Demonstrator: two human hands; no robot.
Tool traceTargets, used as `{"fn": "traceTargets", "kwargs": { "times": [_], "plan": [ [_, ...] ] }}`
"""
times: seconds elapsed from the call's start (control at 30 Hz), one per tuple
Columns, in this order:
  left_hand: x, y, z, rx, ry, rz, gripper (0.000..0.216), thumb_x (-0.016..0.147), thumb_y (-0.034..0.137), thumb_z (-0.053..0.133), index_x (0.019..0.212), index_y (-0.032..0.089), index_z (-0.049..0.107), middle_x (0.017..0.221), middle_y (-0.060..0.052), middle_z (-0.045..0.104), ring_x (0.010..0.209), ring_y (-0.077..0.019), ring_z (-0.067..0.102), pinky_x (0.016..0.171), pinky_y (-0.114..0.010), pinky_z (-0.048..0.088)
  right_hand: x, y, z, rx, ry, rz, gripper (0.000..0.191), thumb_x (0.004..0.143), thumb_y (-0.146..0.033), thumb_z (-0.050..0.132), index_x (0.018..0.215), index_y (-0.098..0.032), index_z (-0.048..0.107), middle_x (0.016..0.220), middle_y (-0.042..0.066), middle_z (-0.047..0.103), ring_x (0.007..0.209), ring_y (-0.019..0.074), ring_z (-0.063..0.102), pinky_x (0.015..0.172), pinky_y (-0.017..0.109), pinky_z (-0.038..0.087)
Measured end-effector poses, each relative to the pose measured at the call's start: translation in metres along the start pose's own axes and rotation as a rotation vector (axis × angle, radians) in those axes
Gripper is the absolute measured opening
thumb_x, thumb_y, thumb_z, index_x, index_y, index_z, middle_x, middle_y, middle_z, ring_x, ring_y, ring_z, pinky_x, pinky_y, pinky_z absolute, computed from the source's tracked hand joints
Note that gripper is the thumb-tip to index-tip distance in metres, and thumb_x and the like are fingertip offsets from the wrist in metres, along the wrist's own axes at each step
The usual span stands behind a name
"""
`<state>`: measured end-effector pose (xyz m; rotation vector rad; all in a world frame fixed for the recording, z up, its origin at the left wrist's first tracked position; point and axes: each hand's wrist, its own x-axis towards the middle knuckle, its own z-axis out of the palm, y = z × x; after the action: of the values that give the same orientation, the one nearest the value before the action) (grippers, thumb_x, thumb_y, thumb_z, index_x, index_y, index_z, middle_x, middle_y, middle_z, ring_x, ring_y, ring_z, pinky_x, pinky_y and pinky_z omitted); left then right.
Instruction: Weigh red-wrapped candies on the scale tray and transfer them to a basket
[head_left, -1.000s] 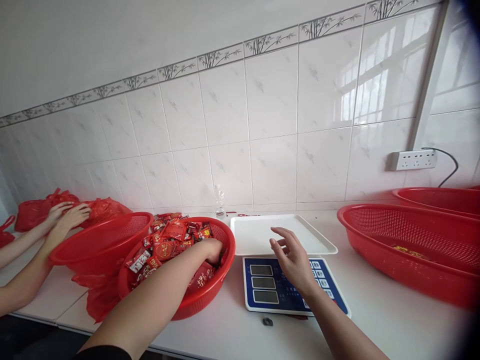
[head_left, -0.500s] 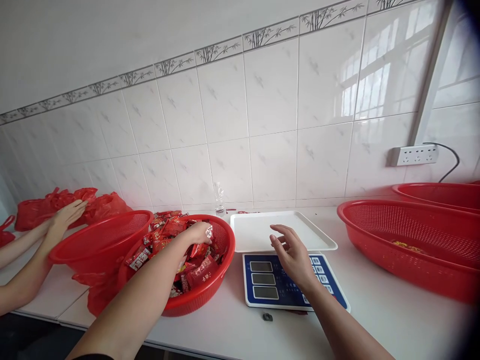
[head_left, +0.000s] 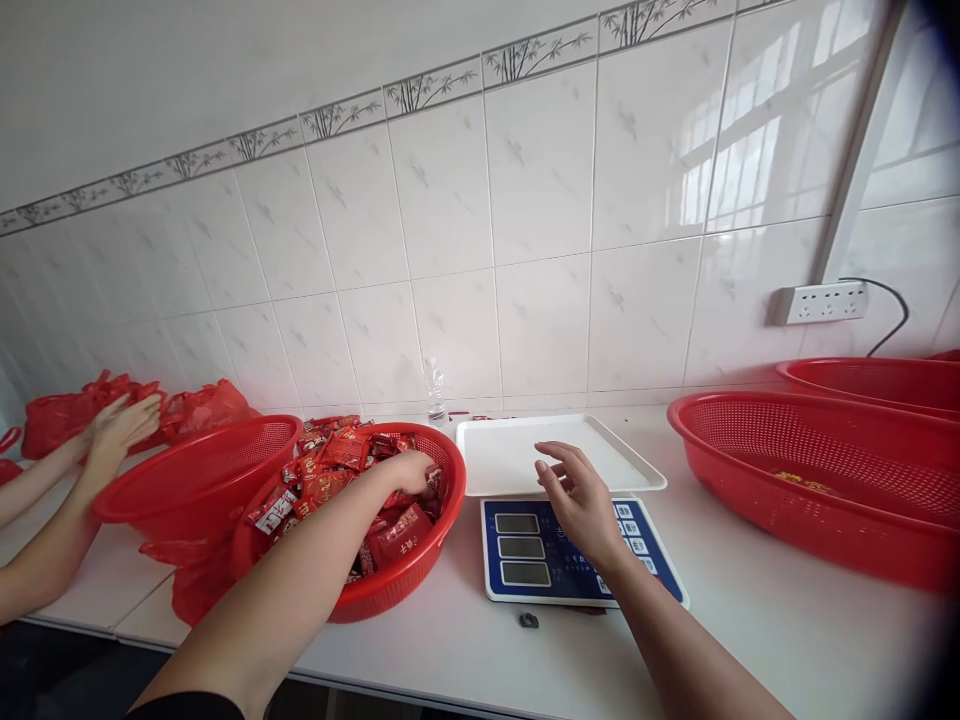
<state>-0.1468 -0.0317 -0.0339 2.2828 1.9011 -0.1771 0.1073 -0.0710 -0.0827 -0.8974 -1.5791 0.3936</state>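
Observation:
My left hand (head_left: 411,472) is down inside a round red plastic basket (head_left: 453,470) filled with small wrapped snack packets (head_left: 324,486), mostly red. Its fingers curl closed against a dark red packet (head_left: 433,482) near the basket's right side; the fingertips are partly hidden. Over a blue and white digital scale (head_left: 517,590), my right hand (head_left: 581,500) hovers open with nothing in it, fingers loosely bent. The scale's white tray (head_left: 502,455) lies behind that hand, and its displays look blank.
At left a co-worker's hands (head_left: 124,425) touch red plastic bags (head_left: 64,420) behind another red basket (head_left: 195,470). Large red baskets (head_left: 750,520) stand at right. A clear bottle (head_left: 436,390) is by the wall, under a power strip (head_left: 821,303) farther right. A small dark object (head_left: 529,620) lies before the scale.
My left hand has shifted slightly right and lower among the packets; the pale packet at its fingers no longer shows. My right hand stays over the scale. The co-worker's hands moved slightly left.

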Motion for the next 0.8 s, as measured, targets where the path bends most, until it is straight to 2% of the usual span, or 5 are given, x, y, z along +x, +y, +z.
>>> {"fn": "traceTargets", "kwargs": {
  "times": [0.17,0.33,0.47,0.67,0.8],
  "plan": [
    [-0.009,-0.011,-0.023,-0.231,0.238,-0.001,0.019,0.062,0.029,0.061,0.077,0.017,0.06,0.08,-0.001,0.064,0.075,-0.0182,0.058,0.065,-0.024,0.042,0.001,-0.001,-0.001,0.006,0.003,0.003,0.031,0.085,-0.043,0.044,0.102,-0.022,0.057,0.112,0.009,0.053,0.071,0.0141,0.059,0.057,0.029,0.049],
    [-0.022,-0.006,-0.049,-0.481,0.333,0.044,0.027,0.064,0.039,0.06,0.079,0.015,0.06,0.079,0.0,0.065,0.076,-0.0177,0.058,0.066,-0.024,0.043,0.001,0.0,-0.002,0.013,0.001,0.011,0.03,0.085,-0.043,0.043,0.103,-0.022,0.057,0.112,0.009,0.053,0.07,0.0139,0.058,0.057,0.029,0.049],
    [-0.023,0.003,-0.061,-0.65,0.426,0.018,0.036,0.062,0.044,0.063,0.082,0.014,0.06,0.081,-0.002,0.066,0.075,-0.0185,0.06,0.067,-0.026,0.044,0.001,0.0,-0.002,0.014,0.006,0.013,0.03,0.085,-0.043,0.043,0.103,-0.022,0.057,0.111,0.009,0.054,0.07,0.0138,0.058,0.057,0.029,0.049],
    [-0.011,0.035,-0.064,-0.932,0.445,0.114,0.037,0.06,0.04,0.071,0.083,0.014,0.059,0.081,-0.004,0.066,0.072,-0.0174,0.061,0.066,-0.027,0.046,0.001,0.0,-0.002,0.02,0.014,0.018,0.031,0.085,-0.043,0.042,0.102,-0.022,0.057,0.11,0.009,0.054,0.07,0.0136,0.058,0.058,0.029,0.049],
    [0.001,0.062,-0.059,-1.141,0.358,0.17,0.037,0.059,0.037,0.074,0.084,0.014,0.059,0.081,-0.006,0.066,0.07,-0.0179,0.062,0.067,-0.029,0.048,0.003,0.0,-0.003,0.018,0.025,0.021,0.031,0.085,-0.043,0.042,0.102,-0.021,0.057,0.11,0.009,0.055,0.069,0.0133,0.059,0.058,0.029,0.048]
  ]
}}
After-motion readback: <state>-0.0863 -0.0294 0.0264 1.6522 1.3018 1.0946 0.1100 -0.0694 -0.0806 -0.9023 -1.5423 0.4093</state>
